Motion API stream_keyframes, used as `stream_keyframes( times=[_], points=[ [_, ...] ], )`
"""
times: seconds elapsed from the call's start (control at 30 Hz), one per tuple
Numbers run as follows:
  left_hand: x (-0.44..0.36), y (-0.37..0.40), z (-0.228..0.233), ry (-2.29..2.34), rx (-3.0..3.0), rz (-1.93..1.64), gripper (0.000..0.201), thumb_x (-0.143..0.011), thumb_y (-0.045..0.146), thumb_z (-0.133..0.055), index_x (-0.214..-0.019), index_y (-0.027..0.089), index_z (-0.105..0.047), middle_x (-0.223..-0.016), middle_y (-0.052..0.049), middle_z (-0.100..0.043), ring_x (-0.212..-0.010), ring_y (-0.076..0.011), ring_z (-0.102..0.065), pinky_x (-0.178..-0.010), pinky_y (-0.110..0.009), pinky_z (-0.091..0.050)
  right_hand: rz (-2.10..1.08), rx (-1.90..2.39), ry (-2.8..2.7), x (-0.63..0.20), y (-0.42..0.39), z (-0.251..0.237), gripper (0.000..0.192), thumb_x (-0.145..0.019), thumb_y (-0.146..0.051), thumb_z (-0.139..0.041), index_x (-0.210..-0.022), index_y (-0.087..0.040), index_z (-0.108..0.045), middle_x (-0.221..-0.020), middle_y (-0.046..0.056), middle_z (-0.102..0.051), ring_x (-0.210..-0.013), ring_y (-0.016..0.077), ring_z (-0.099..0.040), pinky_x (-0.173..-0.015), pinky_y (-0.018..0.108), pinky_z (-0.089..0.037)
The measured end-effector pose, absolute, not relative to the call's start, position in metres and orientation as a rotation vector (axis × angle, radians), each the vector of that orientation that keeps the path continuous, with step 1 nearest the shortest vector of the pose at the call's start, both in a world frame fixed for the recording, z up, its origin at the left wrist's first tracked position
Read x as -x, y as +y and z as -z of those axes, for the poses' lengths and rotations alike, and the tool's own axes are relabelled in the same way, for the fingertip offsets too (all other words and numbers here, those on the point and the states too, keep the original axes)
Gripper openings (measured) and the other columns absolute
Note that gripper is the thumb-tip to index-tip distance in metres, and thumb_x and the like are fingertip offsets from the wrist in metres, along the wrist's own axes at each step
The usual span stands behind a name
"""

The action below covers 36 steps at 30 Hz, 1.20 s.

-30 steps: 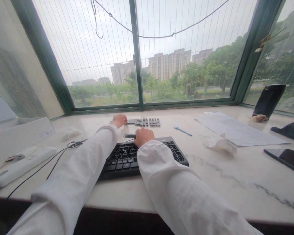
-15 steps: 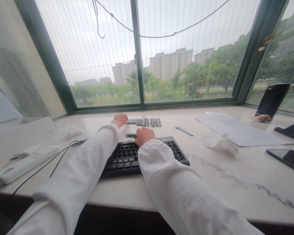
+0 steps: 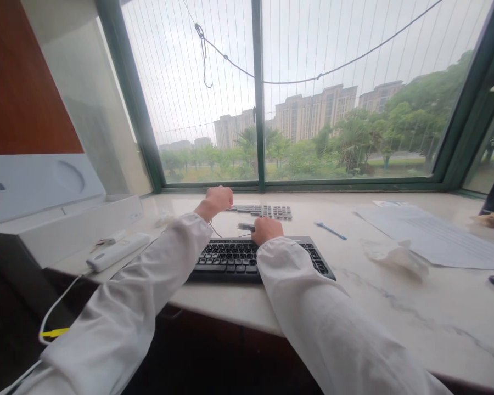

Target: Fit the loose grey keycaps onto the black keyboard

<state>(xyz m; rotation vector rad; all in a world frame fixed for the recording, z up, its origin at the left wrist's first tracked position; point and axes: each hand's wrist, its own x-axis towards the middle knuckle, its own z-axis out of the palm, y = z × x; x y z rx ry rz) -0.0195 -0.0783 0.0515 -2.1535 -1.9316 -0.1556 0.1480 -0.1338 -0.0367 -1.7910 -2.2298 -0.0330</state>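
The right hand [image 3: 267, 229] is closing its fingers around a small grey tool [image 3: 246, 226] above the keyboard [image 3: 247, 257]; the left hand [image 3: 216, 199] is curling into a loose fist beside loose keycaps [image 3: 265, 210].

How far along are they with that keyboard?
Rows of loose keycaps already lie on the sill behind the keyboard. The left hand reaches to them; the right hand holds a small tool at the keyboard's top edge. Most keys still look seated.
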Motion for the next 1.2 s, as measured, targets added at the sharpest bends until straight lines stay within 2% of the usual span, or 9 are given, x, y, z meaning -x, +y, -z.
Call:
stream_keyframes(
  times=[0.1,0.2,0.3,0.4,0.5,0.67,0.9,1.07,1.2],
  points=[
    [0.031,-0.135,-0.05,-1.911,2.179,0.367,0.016,-0.078,0.036,-0.066,-0.089,0.03,-0.075,-0.095,-0.001,-0.073,-0.089,-0.0206,-0.065,-0.083,-0.031,-0.048,0.085,1.734,-2.203,-0.149,-0.134,0.037,0.025,-0.082,-0.026,-0.056,-0.098,-0.014,-0.071,-0.091,0.017,-0.069,-0.085,0.0279,-0.066,-0.07,0.034,-0.046],
    [0.045,-0.193,-0.028,-1.923,2.132,0.549,0.025,-0.088,0.04,-0.054,-0.097,0.03,-0.074,-0.094,-0.002,-0.073,-0.089,-0.0192,-0.065,-0.083,-0.029,-0.047,0.095,1.68,-2.152,-0.147,-0.135,0.039,0.027,-0.086,-0.03,-0.05,-0.094,-0.015,-0.072,-0.09,0.016,-0.07,-0.081,0.0265,-0.066,-0.067,0.033,-0.044],
    [0.055,-0.235,0.005,-1.988,2.055,0.59,0.03,-0.094,0.037,-0.045,-0.102,0.029,-0.072,-0.095,-0.004,-0.073,-0.091,-0.0209,-0.065,-0.08,-0.029,-0.048,0.073,1.594,-2.098,-0.145,-0.136,0.04,0.03,-0.089,-0.033,-0.046,-0.091,-0.018,-0.072,-0.087,0.014,-0.07,-0.076,0.0241,-0.065,-0.064,0.031,-0.041],
    [0.061,-0.257,0.035,-1.903,2.043,0.678,0.033,-0.097,0.027,-0.038,-0.113,0.031,-0.067,-0.109,-0.003,-0.07,-0.102,-0.0209,-0.062,-0.079,-0.03,-0.049,0.006,1.497,-2.049,-0.142,-0.137,0.039,0.031,-0.09,-0.037,-0.045,-0.087,-0.021,-0.072,-0.083,0.011,-0.071,-0.075,0.0225,-0.064,-0.063,0.029,-0.038],
    [0.064,-0.265,0.053,-1.807,2.097,0.735,0.039,-0.095,0.016,-0.037,-0.121,0.031,-0.063,-0.12,-0.003,-0.064,-0.111,-0.0182,-0.057,-0.081,-0.027,-0.048,-0.092,1.372,-1.982,-0.139,-0.138,0.035,0.035,-0.09,-0.042,-0.045,-0.076,-0.021,-0.07,-0.076,0.008,-0.07,-0.073,0.0214,-0.063,-0.064,0.028,-0.037],
    [0.066,-0.267,0.062,-1.787,2.173,0.783,0.043,-0.093,0.01,-0.038,-0.118,0.031,-0.065,-0.117,-0.002,-0.063,-0.108,-0.0164,-0.057,-0.084,-0.026,-0.048,-0.327,1.168,-1.817,-0.131,-0.143,0.028,0.054,-0.087,-0.058,-0.041,-0.057,-0.02,-0.064,-0.061,0.005,-0.064,-0.066,0.018,-0.06,-0.065,0.027,-0.039],
    [0.071,-0.266,0.063,-1.766,2.299,0.831,0.037,-0.096,0.019,-0.037,-0.114,0.033,-0.067,-0.114,0.0,-0.064,-0.101,-0.0162,-0.06,-0.086,-0.027,-0.047,-0.877,0.906,-1.552,-0.095,-0.164,0.032,0.053,-0.074,-0.069,-0.055,-0.056,-0.019,-0.055,-0.039,-0.004,-0.04,-0.038,0.0099,-0.037,-0.041,0.024,-0.03],
    [0.071,-0.266,0.062,-1.803,2.319,0.807,0.036,-0.095,0.017,-0.038,-0.112,0.031,-0.067,-0.115,-0.002,-0.064,-0.104,-0.0174,-0.06,-0.087,-0.028,-0.047,-1.206,0.741,-1.325,-0.068,-0.172,0.037,0.048,-0.073,-0.064,-0.063,-0.058,-0.02,-0.047,-0.038,-0.01,-0.028,-0.033,0.0058,-0.023,-0.033,0.022,-0.021],
    [0.07,-0.266,0.061,-1.789,2.318,0.795,0.034,-0.096,0.017,-0.037,-0.112,0.028,-0.066,-0.113,-0.004,-0.063,-0.102,-0.0181,-0.06,-0.089,-0.03,-0.047,-1.285,0.758,-1.117,-0.047,-0.17,0.041,0.047,-0.076,-0.058,-0.062,-0.058,-0.023,-0.038,-0.04,-0.011,-0.024,-0.033,0.0051,-0.02,-0.031,0.021,-0.018]
  ],
)
